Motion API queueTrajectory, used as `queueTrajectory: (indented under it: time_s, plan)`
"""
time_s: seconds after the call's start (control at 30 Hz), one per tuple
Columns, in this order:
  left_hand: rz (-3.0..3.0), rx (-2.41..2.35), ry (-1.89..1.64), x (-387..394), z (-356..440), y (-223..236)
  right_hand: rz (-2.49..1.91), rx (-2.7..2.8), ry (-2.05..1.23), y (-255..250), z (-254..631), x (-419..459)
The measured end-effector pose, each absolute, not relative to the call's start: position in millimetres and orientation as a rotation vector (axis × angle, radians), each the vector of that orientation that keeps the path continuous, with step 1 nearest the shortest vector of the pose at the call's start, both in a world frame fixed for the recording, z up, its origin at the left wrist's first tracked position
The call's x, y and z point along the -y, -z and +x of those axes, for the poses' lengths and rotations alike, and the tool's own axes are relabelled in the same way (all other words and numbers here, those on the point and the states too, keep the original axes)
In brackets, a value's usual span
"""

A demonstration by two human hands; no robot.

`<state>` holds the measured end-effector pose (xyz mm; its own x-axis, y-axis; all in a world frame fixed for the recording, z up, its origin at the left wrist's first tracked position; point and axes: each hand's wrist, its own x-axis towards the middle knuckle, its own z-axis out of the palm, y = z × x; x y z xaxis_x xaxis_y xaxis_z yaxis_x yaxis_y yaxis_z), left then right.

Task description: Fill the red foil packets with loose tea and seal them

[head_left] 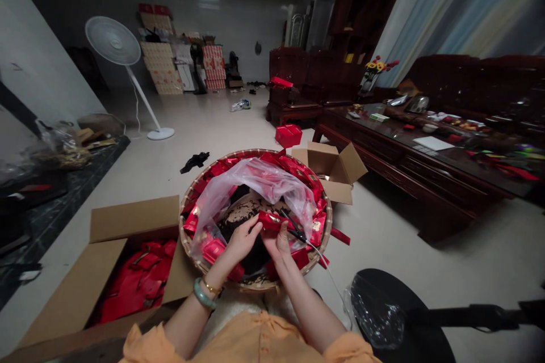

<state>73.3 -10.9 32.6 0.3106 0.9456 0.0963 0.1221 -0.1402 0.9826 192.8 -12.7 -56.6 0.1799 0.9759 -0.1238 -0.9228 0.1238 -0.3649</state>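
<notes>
My left hand [244, 238] and my right hand [279, 243] are closed together on a small red packet [271, 220], held over a round woven basket [187, 241]. The basket holds several red packets [298, 169], a dark loose heap [243, 212] in the middle and a clear plastic bag [255, 178] draped over it. A dark thin tool with a white cord [293, 229] lies right beside my right hand; whether that hand holds it I cannot make out. A green bangle sits on my left wrist.
An open cardboard box with red bags [136, 278] stands to my left, another open box [332, 167] behind the basket. A long dark wooden table [426, 164] runs on the right. A black round stool [395, 317] is at lower right. A white fan [114, 45] stands far left.
</notes>
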Motion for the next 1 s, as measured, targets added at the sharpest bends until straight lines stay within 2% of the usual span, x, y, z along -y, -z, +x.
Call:
queueTrajectory:
  time_s: [0.17, 0.33, 0.43, 0.73, 1.0]
  plan:
    - [1.498, -1.011, -0.981, 11, 72, -32, -0.424, 0.168, -1.39, 63, 196, 13]
    - [0.863, -1.025, -1.244, 3, 66, -9, -0.421, 0.19, -1.384, 64, 202, 12]
    - [0.67, -0.987, -1.258, 2, 66, 0, -0.451, 0.192, -1.39, 65, 203, 13]
    - [1.646, -1.253, -1.107, -2, 71, -9, -0.438, 0.249, -1.515, 53, 194, 23]
    - [1.774, -1.287, -1.249, 1, 69, -16, -0.412, 0.213, -1.533, 47, 185, 24]
